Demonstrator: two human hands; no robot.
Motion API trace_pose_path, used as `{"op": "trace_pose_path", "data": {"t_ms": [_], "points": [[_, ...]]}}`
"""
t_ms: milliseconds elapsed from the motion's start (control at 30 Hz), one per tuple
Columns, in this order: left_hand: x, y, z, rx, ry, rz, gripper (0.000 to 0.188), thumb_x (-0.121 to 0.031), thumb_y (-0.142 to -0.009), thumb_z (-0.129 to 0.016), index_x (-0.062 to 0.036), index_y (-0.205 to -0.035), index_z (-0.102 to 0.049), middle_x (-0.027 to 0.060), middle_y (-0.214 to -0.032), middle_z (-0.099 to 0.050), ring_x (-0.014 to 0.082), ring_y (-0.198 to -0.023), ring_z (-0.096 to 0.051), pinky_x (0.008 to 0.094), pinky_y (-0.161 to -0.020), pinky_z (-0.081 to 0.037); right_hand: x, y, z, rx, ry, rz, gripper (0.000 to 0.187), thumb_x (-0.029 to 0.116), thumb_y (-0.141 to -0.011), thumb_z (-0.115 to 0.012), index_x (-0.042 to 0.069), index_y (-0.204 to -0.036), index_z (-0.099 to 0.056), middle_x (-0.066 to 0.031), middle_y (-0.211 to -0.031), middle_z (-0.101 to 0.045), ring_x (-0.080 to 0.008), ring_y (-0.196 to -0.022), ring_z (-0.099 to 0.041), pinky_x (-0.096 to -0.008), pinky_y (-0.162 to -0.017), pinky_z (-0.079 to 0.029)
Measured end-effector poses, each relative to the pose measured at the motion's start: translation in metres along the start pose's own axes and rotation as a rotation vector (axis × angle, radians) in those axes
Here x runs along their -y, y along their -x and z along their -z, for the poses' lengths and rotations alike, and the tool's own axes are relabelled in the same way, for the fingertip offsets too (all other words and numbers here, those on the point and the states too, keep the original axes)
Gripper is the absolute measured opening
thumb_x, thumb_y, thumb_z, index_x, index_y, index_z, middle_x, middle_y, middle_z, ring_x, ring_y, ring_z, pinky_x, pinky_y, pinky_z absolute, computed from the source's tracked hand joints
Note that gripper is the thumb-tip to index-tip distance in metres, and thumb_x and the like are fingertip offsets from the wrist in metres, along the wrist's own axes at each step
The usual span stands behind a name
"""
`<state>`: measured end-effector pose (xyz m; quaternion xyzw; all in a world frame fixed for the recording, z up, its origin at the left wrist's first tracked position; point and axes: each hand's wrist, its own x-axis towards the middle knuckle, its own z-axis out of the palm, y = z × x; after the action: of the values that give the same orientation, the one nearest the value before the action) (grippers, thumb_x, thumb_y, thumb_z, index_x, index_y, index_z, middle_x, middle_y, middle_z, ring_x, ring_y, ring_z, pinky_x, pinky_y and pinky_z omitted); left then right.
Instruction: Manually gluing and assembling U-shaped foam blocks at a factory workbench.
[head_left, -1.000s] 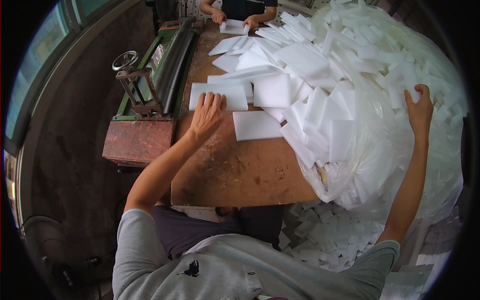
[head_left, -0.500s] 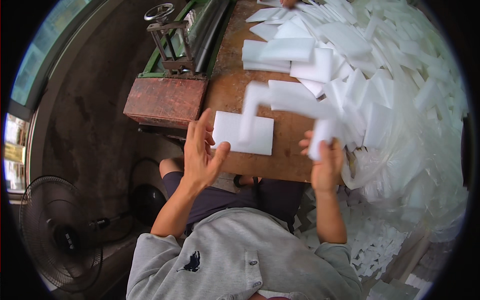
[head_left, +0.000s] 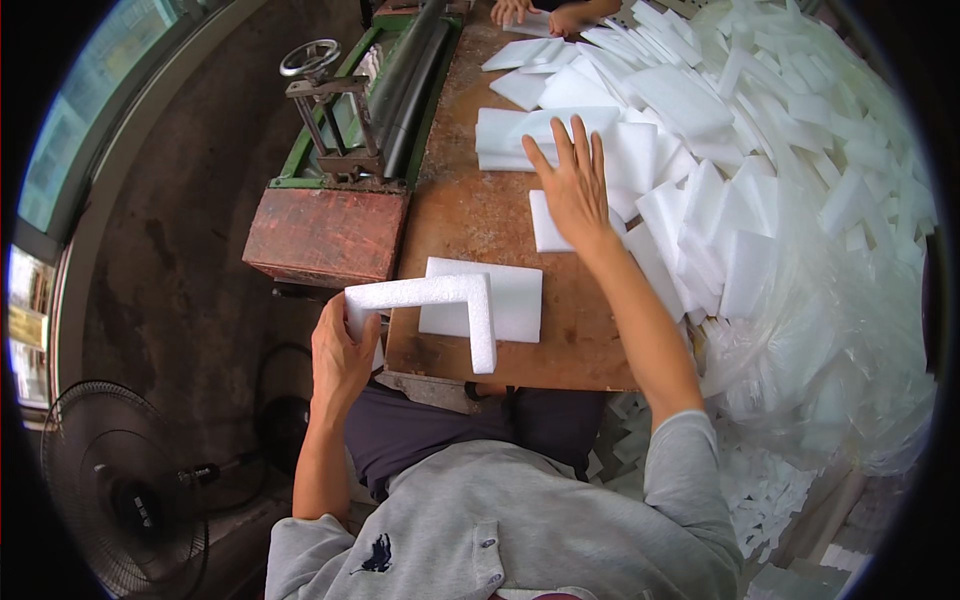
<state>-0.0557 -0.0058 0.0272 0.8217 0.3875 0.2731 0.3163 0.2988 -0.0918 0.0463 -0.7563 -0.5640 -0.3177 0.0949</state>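
Note:
My left hand [head_left: 340, 350] grips one end of a white foam piece [head_left: 420, 291] with bent, angular arms, thumb on the near side. This piece is held above the table's near left corner and partly covers a flat white foam sheet [head_left: 520, 300] lying there. Farther off, my right hand [head_left: 578, 190] is empty, its fingers spread over a few flat foam sheets [head_left: 495, 140]. Whether its fingertips touch them I cannot tell.
A large heap of white foam pieces [head_left: 690, 100] and clear plastic film [head_left: 810, 330] fills the right side. On the left stand a green-framed roller machine [head_left: 345, 130] with a reddish box end and a black fan [head_left: 130, 490]. Another person's hands [head_left: 550, 18] work at the table's far end.
The angular foam piece has passed from my right hand to my left, moving leftward. My right hand has let go and reached forward over the sheets. Another person's hands show more fully.

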Motion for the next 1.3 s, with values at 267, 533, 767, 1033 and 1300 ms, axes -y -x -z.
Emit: {"op": "trace_pose_path", "data": {"t_ms": [267,533,767,1033,1300], "points": [[0.037,-0.033,0.053,-0.118,-0.033,-0.062,0.024,-0.009,-0.087,-0.069,0.0040,-0.107,-0.063,0.0166,-0.090,-0.061,0.0291,-0.078,-0.061,0.0360,-0.072,-0.049,-0.086,-0.029,-0.050,0.341,0.263,-0.059,0.033,0.012,-0.085,-0.066,0.014,-0.117,-0.072,-0.0171,-0.132,-0.058,-0.0406,-0.144,-0.033,-0.0611,-0.120,-0.014],[0.127,-0.209,0.147,-0.387,-0.289,0.012,0.036,-0.027,-0.089,-0.066,0.0024,-0.109,-0.068,0.0216,-0.090,-0.068,0.0290,-0.083,-0.068,0.0384,-0.075,-0.051,0.019,0.001,-0.019,0.192,-0.468,-0.112,0.036,0.009,-0.084,-0.072,0.003,-0.120,-0.069,-0.0206,-0.122,-0.062,-0.0396,-0.129,-0.050,-0.0482,-0.109,-0.040],[0.162,-0.325,0.103,-0.189,-0.305,0.006,0.036,-0.033,-0.086,-0.067,-0.0002,-0.101,-0.072,0.0226,-0.088,-0.071,0.0345,-0.087,-0.071,0.0420,-0.078,-0.054,0.048,-0.016,-0.028,0.404,-0.964,-0.256,0.031,0.010,-0.088,-0.071,-0.002,-0.116,-0.068,-0.0155,-0.096,-0.071,-0.0211,-0.078,-0.069,-0.0312,-0.073,-0.055],[0.183,-0.373,0.077,-0.076,-0.319,0.023,0.034,-0.031,-0.087,-0.066,-0.0009,-0.099,-0.073,0.0219,-0.086,-0.071,0.0334,-0.085,-0.072,0.0421,-0.077,-0.054,0.040,-0.062,-0.068,0.437,-0.999,-0.396,0.035,0.021,-0.091,-0.071,-0.004,-0.115,-0.069,-0.0150,-0.092,-0.075,-0.0191,-0.081,-0.071,-0.0307,-0.075,-0.056],[0.159,-0.402,0.015,0.024,-0.301,-0.143,0.035,-0.032,-0.084,-0.065,0.0002,-0.097,-0.072,0.0256,-0.091,-0.070,0.0394,-0.091,-0.069,0.0452,-0.079,-0.054,0.042,-0.100,-0.103,0.427,-0.964,-0.476,0.032,0.024,-0.089,-0.072,-0.004,-0.104,-0.072,-0.0172,-0.088,-0.074,-0.0242,-0.081,-0.072,-0.0340,-0.075,-0.055]]}}
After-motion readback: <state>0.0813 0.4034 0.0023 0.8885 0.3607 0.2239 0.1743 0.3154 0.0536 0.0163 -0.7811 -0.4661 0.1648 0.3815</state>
